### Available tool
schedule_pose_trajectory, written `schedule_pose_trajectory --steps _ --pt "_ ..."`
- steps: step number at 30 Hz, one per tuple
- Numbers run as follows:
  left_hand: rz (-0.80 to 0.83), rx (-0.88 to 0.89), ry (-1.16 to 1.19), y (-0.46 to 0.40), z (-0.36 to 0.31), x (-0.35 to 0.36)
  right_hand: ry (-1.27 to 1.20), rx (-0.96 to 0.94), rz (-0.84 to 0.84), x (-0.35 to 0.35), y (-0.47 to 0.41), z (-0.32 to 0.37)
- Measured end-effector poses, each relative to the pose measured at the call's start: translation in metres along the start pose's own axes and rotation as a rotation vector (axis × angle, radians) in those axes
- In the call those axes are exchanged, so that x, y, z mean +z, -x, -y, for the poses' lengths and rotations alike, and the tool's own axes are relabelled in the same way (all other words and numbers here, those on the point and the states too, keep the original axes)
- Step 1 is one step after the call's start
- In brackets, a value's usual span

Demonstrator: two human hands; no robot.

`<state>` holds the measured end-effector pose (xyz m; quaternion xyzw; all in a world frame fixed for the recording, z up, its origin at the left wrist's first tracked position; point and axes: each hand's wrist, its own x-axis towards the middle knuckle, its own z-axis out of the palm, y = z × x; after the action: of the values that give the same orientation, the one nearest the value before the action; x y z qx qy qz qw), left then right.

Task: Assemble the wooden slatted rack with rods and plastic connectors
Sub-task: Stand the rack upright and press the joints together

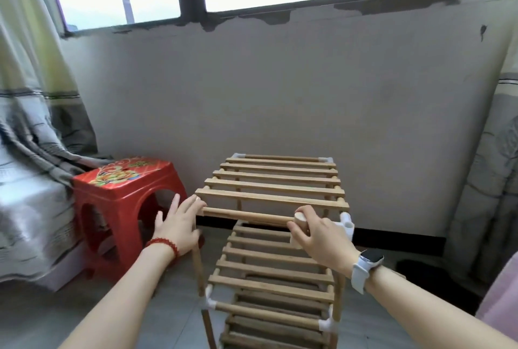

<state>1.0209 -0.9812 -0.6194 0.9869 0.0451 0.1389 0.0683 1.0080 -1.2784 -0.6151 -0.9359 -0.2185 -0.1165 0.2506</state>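
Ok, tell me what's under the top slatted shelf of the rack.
Under the top slatted shelf a second slatted shelf shows, and more slats lower down. The right hand and the rod cover part of the second shelf. The floor beneath is hidden.

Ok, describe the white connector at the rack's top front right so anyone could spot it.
Find the wooden rack under the window. At its near right top corner, beside the right hand, sits a white plastic connector. Unlike the other corners' connectors, its open sockets still hold no rod.
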Motion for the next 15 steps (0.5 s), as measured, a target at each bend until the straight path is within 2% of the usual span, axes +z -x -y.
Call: schedule_pose_trajectory --steps 6,9,11,12,15 --pt "-0.364 0.126 0.16 0.027 -0.037 0.009 0.249 -0.07 -0.058 0.0 0.004 -0.03" --pt "-0.462 0.3 0.11 0.044 -0.064 0.013 0.307 0.029 -0.034 -0.016 0.0 -0.063" --pt "-0.398 0.448 0.126 0.055 -0.089 0.01 0.325 0.19 -0.016 -0.028 -0.009 -0.08" --pt "-0.307 0.497 0.134 0.06 -0.102 0.007 0.289 0.281 -0.027 -0.034 -0.014 -0.086" --pt "-0.019 0.658 0.069 0.06 -0.132 -0.002 0.014 0.458 -0.1 -0.046 -0.024 -0.099"
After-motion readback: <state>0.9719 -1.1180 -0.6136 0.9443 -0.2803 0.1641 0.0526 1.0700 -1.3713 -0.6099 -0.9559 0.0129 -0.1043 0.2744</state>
